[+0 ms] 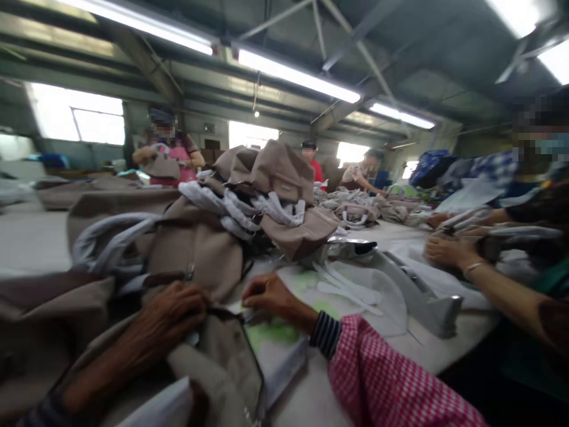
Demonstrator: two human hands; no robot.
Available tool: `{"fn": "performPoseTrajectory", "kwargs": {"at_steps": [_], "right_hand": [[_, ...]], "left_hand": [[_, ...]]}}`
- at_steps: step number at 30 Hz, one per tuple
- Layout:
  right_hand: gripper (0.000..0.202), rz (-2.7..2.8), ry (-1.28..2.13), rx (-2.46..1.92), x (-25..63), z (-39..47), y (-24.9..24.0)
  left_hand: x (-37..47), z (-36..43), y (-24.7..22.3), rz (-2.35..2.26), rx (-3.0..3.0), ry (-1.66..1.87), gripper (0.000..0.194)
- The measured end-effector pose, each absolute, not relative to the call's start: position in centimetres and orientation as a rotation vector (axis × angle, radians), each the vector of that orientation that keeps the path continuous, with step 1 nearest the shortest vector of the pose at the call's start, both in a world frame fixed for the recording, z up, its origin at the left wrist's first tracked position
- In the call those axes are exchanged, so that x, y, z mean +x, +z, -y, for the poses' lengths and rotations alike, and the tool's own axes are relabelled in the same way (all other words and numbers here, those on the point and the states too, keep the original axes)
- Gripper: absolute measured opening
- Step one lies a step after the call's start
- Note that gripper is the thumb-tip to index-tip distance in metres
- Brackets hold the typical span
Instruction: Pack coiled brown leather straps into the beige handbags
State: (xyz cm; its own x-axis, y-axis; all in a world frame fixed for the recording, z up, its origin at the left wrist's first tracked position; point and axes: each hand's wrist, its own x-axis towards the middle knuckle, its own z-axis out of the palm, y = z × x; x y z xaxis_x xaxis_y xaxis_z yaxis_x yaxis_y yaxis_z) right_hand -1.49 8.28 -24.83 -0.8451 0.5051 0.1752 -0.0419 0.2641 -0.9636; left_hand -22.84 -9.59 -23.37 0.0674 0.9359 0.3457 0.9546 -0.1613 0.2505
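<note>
A taupe bag (222, 356) with a dark zipper edge lies open at the table's near edge. My left hand (171, 320) rests on its upper rim, fingers curled over the fabric and pressed together. Just right of the rim, my right hand (273, 296) has thumb and forefinger pinched by the zipper's corner; what sits between the fingertips is too small to make out. A checked red-and-white sleeve covers my right arm. Beyond my hands, another taupe bag (195, 243) has handles wrapped in white.
Taupe bags (284, 178) form a heap at the middle. White strips (347, 284) lie on clear plastic beside a grey metal device (422, 296). At the right, a person's hands (453, 249) hold a bag with wrapped handles. Other people stand across the table (31, 231).
</note>
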Motion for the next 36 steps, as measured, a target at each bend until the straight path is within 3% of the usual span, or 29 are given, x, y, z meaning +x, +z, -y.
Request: {"fn": "performPoseTrajectory", "kwargs": {"at_steps": [7,14,21,27,33,36], "right_hand": [[0.008,2.271,1.488,-0.468,-0.9,-9.8,-22.7],[0.013,2.874,0.827,-0.368,-2.7,-8.8,-22.9],[0.014,2.674,1.105,-0.452,-3.8,-8.7,-24.4],[0.015,2.581,1.007,-0.443,-2.4,-6.9,-23.1],[0.01,2.698,0.774,-0.444,-2.0,-6.9,-22.7],[0.019,2.86,0.801,-0.426,-1.9,-7.4,-22.1]], "left_hand": [[-21.2,9.7,-21.9,2.181,-2.26,-0.682,0.02],[-21.3,9.8,-22.2,2.133,-2.287,-0.678,0.02],[-21.5,10.0,-22.5,2.142,-2.28,-0.799,0.024],[-20.7,10.2,-21.8,2.269,-2.189,-0.77,0.024],[-21.1,10.3,-22.3,2.115,-2.226,-0.717,0.024],[-21.6,10.4,-22.6,2.052,-2.267,-0.719,0.023]]}}
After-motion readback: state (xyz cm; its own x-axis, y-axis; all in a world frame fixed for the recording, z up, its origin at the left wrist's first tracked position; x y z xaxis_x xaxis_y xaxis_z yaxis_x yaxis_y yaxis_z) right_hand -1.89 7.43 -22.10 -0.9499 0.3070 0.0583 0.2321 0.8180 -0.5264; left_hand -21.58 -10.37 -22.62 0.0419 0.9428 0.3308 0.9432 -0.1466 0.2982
